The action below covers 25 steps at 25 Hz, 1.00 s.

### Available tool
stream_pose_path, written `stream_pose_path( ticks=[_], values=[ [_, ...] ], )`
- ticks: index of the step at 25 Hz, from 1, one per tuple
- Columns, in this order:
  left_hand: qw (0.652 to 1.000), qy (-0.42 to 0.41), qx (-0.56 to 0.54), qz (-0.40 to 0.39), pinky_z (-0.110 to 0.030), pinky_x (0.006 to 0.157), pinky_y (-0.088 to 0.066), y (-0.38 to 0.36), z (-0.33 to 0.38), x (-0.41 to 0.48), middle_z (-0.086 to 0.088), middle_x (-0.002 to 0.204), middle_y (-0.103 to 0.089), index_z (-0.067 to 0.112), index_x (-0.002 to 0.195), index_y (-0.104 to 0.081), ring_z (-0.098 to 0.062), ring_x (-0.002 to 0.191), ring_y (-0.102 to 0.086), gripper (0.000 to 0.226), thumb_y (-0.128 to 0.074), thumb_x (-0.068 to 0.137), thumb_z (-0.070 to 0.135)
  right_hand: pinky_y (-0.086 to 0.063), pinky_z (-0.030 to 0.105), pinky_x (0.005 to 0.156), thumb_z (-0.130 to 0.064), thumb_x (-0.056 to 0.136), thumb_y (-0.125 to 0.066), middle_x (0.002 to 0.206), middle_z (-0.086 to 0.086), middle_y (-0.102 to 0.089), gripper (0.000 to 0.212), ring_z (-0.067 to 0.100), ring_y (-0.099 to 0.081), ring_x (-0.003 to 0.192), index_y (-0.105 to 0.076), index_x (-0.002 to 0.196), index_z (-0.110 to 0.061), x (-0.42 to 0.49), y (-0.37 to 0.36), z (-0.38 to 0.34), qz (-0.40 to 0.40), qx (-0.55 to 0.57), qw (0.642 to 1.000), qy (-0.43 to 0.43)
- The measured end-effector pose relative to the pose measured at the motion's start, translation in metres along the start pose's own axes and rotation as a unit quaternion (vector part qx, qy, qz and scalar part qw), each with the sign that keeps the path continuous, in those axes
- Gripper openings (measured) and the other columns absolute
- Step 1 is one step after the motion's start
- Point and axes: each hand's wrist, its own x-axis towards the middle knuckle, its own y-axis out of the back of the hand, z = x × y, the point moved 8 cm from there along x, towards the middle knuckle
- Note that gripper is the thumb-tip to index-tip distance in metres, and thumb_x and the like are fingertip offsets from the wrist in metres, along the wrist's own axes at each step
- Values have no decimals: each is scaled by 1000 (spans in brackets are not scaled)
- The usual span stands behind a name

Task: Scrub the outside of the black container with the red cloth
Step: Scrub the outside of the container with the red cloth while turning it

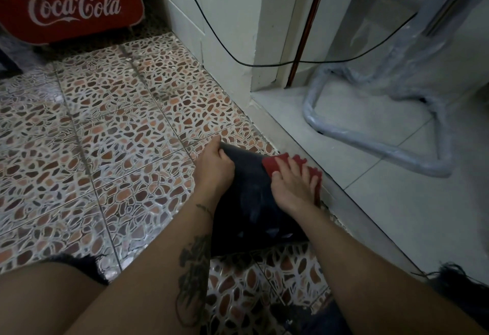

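The black container [248, 197] lies on its side on the pebble-patterned floor between my forearms. My left hand [215, 165] grips its far left edge, fingers curled over the rim. My right hand [292, 189] lies flat on the container's upper right side, pressing the red cloth [285, 161] against it. The cloth shows beyond and beside my fingers; the rest is under my palm. Pale dusty smears mark the container's dark surface near its lower end.
A grey step [304, 154] runs diagonally just right of the container. Beyond it stands a plastic-wrapped metal frame [383, 149] on pale tiles. A red Coca-Cola box [71, 3] sits at the back left. A black cable [264, 64] hangs across the white wall corner.
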Motion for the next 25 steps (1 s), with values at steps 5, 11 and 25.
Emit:
stream_pose_path(
  ticks=[5, 11, 25],
  values=[
    [1000, -12, -6, 3, -35, 117, -32, 0, -2, -1, -1, 155, -46, 24, 151, -44, -21, 142, -42, 51, -37, 101, 19, 20, 47, 119, -47, 99, -32, 169, -8, 17, 68, 23, 20, 153, 4, 156, -51, -68, -26, -51, -11, -26, 981, 190],
    [1000, -20, 2, -3, -40, 119, -30, -2, 2, -5, -2, 153, -48, 22, 149, -46, -24, 142, -43, 50, -37, 100, 21, 10, 52, 122, -50, 101, -25, 170, -7, 3, 58, 24, 8, 155, -7, 156, -49, -15, -7, 0, -40, -21, 998, 39],
    [987, -112, 112, 13, -37, 91, -47, 30, 15, -71, -3, 129, -62, 22, 129, -55, -25, 109, -58, 36, -42, 97, 11, -19, 48, 121, -39, 100, -38, 165, -3, -28, 51, 31, -27, 148, -41, 151, -35, -50, 1, -34, -41, 27, 991, 122]
  ],
)
